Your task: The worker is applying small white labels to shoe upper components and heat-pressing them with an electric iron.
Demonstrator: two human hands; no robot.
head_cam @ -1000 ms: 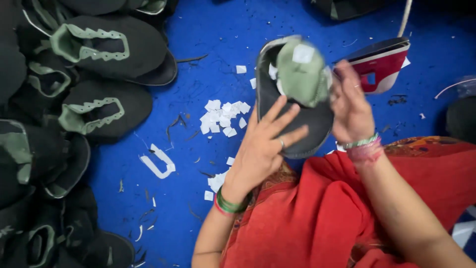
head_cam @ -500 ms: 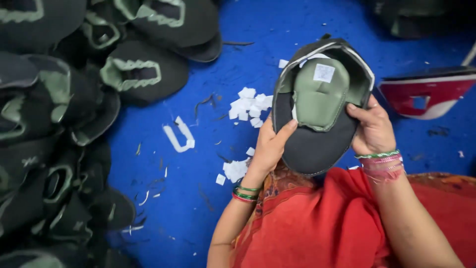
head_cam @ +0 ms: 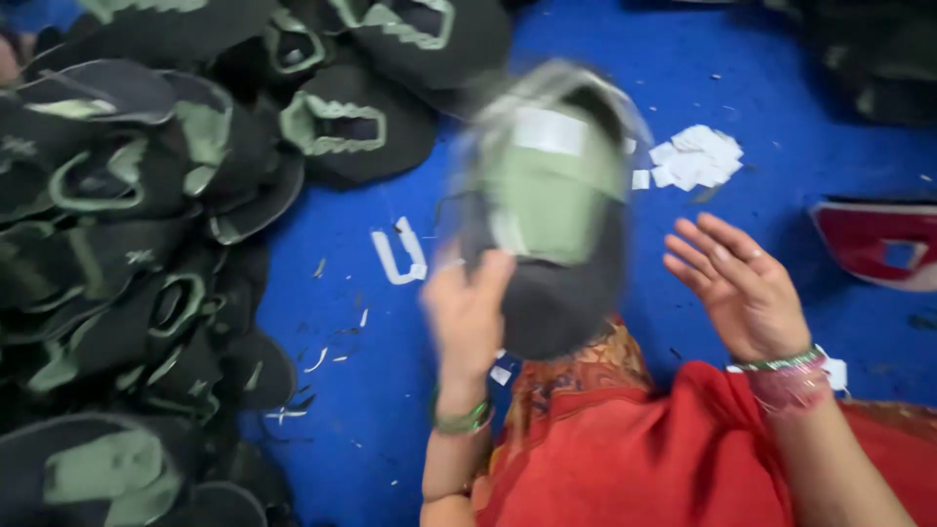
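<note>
My left hand point(head_cam: 468, 312) grips the lower edge of a black shoe upper with a green tongue panel and a white label point(head_cam: 547, 195); the piece is motion-blurred and lifted over the blue floor. My right hand point(head_cam: 737, 288) hovers just right of it, fingers spread, holding nothing and apart from the piece. Both wrists wear bangles. Red cloth point(head_cam: 664, 459) covers my lap below.
A big heap of black-and-green shoe uppers point(head_cam: 146, 244) fills the left side and top. White paper scraps point(head_cam: 698, 156) lie at upper right, a white U-shaped offcut point(head_cam: 400, 256) sits on the blue floor point(head_cam: 371, 410), and a red-and-white iron point(head_cam: 878, 244) rests at the right edge.
My right hand has let go of the shoe upper and opened. My left hand now carries the piece leftward, toward the heap. The view has shifted left.
</note>
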